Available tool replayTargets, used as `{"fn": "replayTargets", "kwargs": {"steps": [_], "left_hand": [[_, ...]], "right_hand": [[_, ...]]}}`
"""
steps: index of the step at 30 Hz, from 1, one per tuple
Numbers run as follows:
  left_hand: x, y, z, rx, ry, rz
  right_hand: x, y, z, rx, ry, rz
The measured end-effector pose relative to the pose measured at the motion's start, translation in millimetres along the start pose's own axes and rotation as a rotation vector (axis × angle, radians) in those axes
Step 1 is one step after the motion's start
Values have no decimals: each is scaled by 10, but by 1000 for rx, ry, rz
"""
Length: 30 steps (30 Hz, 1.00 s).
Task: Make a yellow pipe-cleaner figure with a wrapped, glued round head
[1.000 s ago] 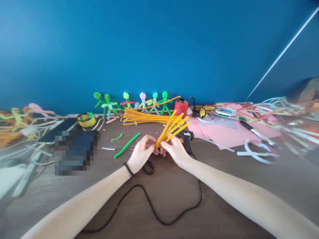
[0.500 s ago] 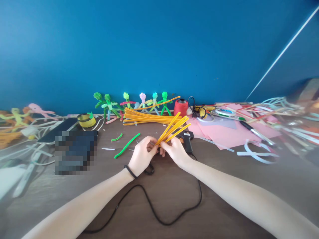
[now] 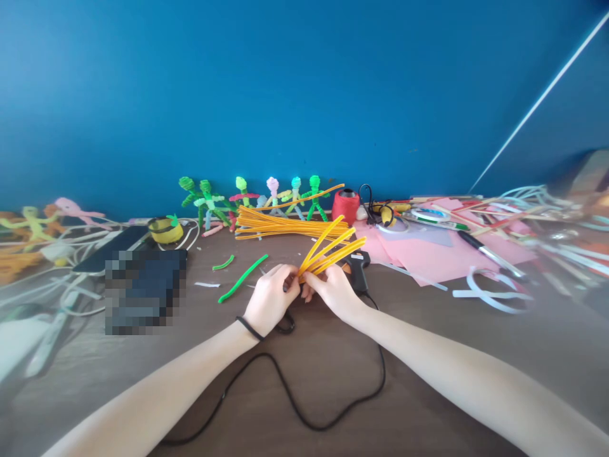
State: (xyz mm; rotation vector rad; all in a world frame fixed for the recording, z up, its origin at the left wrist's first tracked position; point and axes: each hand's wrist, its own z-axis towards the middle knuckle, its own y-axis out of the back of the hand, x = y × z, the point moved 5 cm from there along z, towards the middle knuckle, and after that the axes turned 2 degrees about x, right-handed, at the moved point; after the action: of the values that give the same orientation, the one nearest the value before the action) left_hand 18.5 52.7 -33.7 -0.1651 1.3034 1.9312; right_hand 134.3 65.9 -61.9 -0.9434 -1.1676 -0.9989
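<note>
Both hands meet at the middle of the brown table (image 3: 333,406). My left hand (image 3: 270,298) and my right hand (image 3: 333,289) are closed together on the near ends of a small bunch of orange pipe cleaners (image 3: 333,244), which fans out up and to the right. A larger heap of orange pipe cleaners (image 3: 280,224) lies behind them. A long green pipe cleaner (image 3: 242,278) lies just left of my left hand, with a short green piece (image 3: 223,263) beyond it.
A black glue gun (image 3: 358,266) sits behind my right hand, its black cord (image 3: 304,416) looping toward me. Pipe-cleaner figures (image 3: 252,193) line the blue wall, beside a red thread spool (image 3: 346,204). Pink paper (image 3: 428,251), pens and strips clutter the right; cables and a pixelated dark object (image 3: 143,285) lie left.
The bunch of orange pipe cleaners has tilted lower toward the right, and my left fingers have curled tighter around its near ends. The arms have stayed in place.
</note>
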Motion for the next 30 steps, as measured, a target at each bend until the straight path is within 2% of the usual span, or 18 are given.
{"fn": "replayTargets", "kwargs": {"steps": [7, 13, 16, 24, 27, 30], "left_hand": [[74, -25, -10, 12, 149, -141], [147, -77, -1, 56, 263, -402], [136, -74, 5, 61, 244, -419], [39, 6, 20, -15, 87, -250], [62, -6, 16, -16, 103, -260], [115, -34, 8, -12, 183, -314]], "right_hand": [[8, 8, 3, -15, 35, -7], [-3, 13, 11, -50, 8, 51], [1, 10, 10, -53, 10, 71], [19, -8, -12, -8, 10, -21], [8, -13, -9, -20, 8, 13], [-6, -19, -3, -20, 24, 56]]}}
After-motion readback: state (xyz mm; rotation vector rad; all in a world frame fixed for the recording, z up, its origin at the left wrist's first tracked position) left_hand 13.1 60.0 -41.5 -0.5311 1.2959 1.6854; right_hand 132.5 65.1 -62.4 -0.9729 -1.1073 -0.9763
